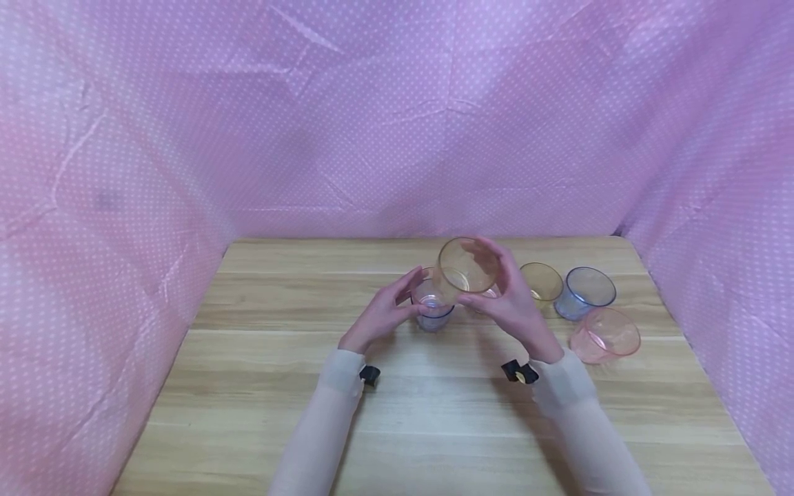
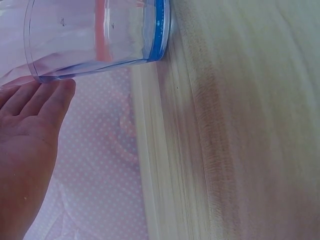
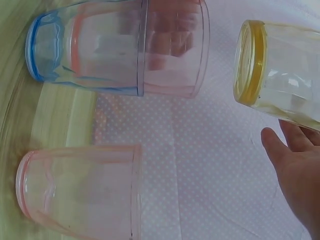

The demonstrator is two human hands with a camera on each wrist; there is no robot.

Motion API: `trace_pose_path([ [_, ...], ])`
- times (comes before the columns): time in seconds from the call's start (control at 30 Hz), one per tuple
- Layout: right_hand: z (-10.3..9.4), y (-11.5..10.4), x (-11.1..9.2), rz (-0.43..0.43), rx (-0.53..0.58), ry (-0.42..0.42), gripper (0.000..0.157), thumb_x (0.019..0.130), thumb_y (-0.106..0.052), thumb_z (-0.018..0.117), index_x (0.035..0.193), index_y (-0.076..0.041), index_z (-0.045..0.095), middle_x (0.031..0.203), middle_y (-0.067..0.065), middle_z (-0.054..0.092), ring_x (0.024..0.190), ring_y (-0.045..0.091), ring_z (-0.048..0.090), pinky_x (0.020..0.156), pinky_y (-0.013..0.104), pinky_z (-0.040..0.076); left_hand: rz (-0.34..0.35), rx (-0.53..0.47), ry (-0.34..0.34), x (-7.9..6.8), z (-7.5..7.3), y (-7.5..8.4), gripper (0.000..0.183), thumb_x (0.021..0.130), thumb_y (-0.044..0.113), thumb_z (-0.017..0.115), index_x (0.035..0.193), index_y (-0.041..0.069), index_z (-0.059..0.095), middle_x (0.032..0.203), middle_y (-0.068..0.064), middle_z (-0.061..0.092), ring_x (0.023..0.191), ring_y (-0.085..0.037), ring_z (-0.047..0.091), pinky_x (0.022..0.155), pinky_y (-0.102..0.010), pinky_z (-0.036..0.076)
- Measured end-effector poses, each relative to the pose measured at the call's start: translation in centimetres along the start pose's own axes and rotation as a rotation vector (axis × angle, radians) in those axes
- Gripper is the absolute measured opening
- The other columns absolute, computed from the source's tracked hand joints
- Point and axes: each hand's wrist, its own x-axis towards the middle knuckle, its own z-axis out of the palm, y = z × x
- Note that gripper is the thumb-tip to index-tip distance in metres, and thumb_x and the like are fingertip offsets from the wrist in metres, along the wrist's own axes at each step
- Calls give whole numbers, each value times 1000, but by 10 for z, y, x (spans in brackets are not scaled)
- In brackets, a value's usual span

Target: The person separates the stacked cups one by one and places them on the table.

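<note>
Near the middle of the table, a clear blue-tinted cup (image 1: 434, 321) stands upright with a pink-tinted cup (image 3: 175, 55) nested inside it. My left hand (image 1: 387, 310) holds this stack from the left, thumb in front and fingers behind; its fingertips touch the cup's side in the left wrist view. My right hand (image 1: 513, 303) grips a yellow-tinted cup (image 1: 466, 267) by its side, raised off the table and tilted, just right of the stack. Another pink cup (image 3: 82, 190) stands on the table beside the stack, mostly hidden behind the raised cup in the head view.
To the right of my right hand stand a yellow cup (image 1: 542, 281), a blue cup (image 1: 586, 293) and a pink cup (image 1: 604, 337). They sit on a wood-grain table (image 1: 422, 427). A pink dotted cloth (image 1: 372, 138) hangs around the table's back and sides.
</note>
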Motion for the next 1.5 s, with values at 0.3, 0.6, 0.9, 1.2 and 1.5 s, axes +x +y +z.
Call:
trace_pose_path([
  [0.3, -9, -9, -11, 0, -27, 35, 101, 67, 24, 80, 155, 4, 34, 151, 24, 49, 140, 20, 48, 122, 29, 35, -31, 7, -1, -1, 1, -1, 81, 98, 19, 74, 164, 11, 28, 163, 1, 40, 149, -17, 39, 122, -29, 34],
  [0.6, -21, -10, -22, -63, -9, 67, 97, 74, -3, 91, 152, 8, 35, 148, 23, 53, 139, 24, 50, 122, 32, 35, -25, -9, 20, -3, 3, 1, 81, 97, 16, 74, 163, 9, 29, 162, 1, 43, 148, -18, 40, 122, -30, 35],
  [0.9, -35, -11, -34, -96, 24, 106, 93, 76, 1, 90, 150, 14, 34, 147, 22, 54, 138, 27, 52, 119, 35, 41, -16, -14, 17, -3, 4, 0, 80, 97, 16, 74, 163, 7, 29, 163, 0, 42, 149, -20, 39, 123, -33, 34],
  [1.2, -46, -13, -48, -86, 22, 104, 93, 76, 9, 86, 152, 11, 32, 150, 21, 52, 140, 25, 49, 119, 34, 40, 2, -13, 19, -3, 4, -1, 81, 97, 17, 74, 163, 7, 29, 163, 0, 42, 150, -20, 38, 123, -33, 34],
  [1.5, -56, -18, -59, -58, 19, 128, 91, 75, 20, 82, 152, 10, 34, 149, 21, 52, 138, 25, 50, 117, 31, 42, 0, -2, 23, -3, 4, -1, 80, 97, 16, 74, 162, 5, 30, 162, -1, 43, 149, -20, 38, 123, -33, 34],
])
